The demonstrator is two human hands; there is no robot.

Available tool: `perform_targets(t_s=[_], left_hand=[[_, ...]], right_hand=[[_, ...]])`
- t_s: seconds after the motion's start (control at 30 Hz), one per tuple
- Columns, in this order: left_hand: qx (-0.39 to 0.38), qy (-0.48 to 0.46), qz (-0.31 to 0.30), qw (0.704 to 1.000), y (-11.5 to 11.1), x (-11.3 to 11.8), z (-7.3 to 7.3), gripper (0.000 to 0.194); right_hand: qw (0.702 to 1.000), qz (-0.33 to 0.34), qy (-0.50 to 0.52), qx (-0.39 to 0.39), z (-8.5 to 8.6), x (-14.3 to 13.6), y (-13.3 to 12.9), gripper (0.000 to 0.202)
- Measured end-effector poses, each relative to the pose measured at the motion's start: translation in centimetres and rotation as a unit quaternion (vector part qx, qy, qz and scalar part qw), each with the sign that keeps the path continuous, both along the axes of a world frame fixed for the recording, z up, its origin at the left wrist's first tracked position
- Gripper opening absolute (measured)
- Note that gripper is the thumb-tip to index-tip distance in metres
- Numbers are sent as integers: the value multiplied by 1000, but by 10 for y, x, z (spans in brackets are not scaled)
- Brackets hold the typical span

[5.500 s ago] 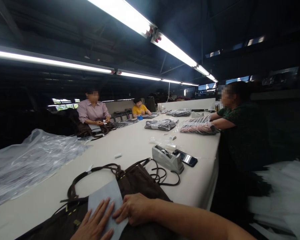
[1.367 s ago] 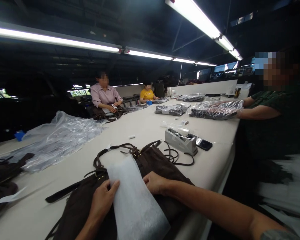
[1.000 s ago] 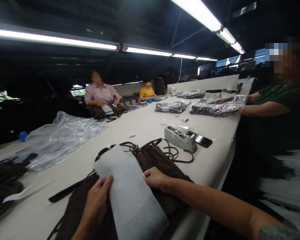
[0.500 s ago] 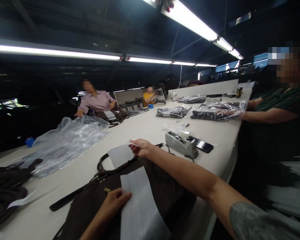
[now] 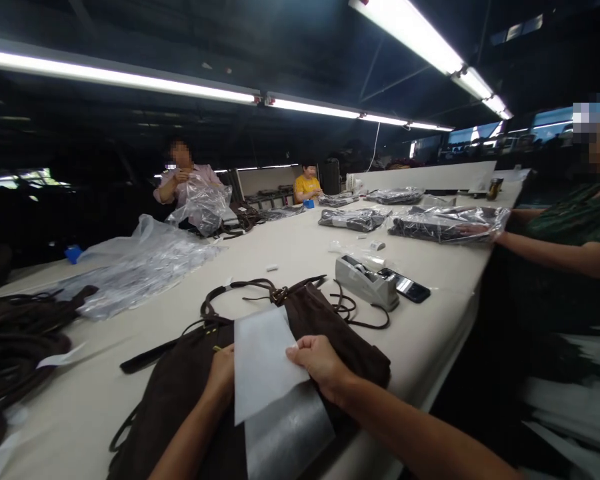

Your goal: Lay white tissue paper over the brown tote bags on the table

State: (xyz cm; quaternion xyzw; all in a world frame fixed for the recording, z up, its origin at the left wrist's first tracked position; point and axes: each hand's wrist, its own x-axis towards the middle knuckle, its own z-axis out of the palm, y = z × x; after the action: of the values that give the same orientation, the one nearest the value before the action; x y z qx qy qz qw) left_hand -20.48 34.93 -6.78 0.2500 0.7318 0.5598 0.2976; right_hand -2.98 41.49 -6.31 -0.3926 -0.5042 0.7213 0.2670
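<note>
Both hands grip one white foam sheet over a dark brown handbag: the left hand is pinched on its left edge, partly hidden behind it, and the right hand is closed on its right edge. A second sheet lies beneath. The handbag rests on the table, close to its near right edge. Open surface runs ahead between the clear plastic bags at left and the tape dispenser with a phone just beside it. No readable writing is visible.
</note>
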Motion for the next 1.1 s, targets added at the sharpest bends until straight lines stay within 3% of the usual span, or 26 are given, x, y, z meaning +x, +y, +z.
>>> perform_targets(t_s=[0.17, 0.23, 0.33, 0.4, 0.5, 0.63, 0.8, 0.9, 1.0, 1.1], left_hand=[[-15, -52, -1, 999, -1, 1, 2, 31], [-14, -54, 9, 998, 0, 0, -1, 32], [-20, -57, 14, 998, -1, -1, -5, 32], [-23, -57, 17, 998, -2, -1, -6, 31], [-29, -53, 34, 998, -1, -2, -8, 32], [-44, -57, 44, 996, 5, -7, -12, 31], [-83, -57, -3, 995, 10, -19, -8, 31], [-109, -54, -60, 991, 8, -25, 2, 32], [-131, -35, -108, 985, 6, -28, 8, 33], [-156, 8, -124, 980, 7, -30, 6, 34]], right_hand=[[988, 29, -98, 117, -11, -3, 3, 15], [983, 21, -89, 159, -14, 1, 3, 16], [993, -13, -9, 118, -12, 8, 4, 41], [996, -21, 37, 76, -10, 10, 4, 45], [996, 13, 35, 82, -8, 11, 4, 37], [984, 86, -60, 147, -8, 8, -1, 23], [944, 123, -142, 272, -7, 8, -3, 35], [964, 120, -76, 225, -8, 10, -2, 51], [981, 138, -19, 133, -11, 11, -1, 49], [959, 180, -102, 192, -12, 9, 1, 45]])
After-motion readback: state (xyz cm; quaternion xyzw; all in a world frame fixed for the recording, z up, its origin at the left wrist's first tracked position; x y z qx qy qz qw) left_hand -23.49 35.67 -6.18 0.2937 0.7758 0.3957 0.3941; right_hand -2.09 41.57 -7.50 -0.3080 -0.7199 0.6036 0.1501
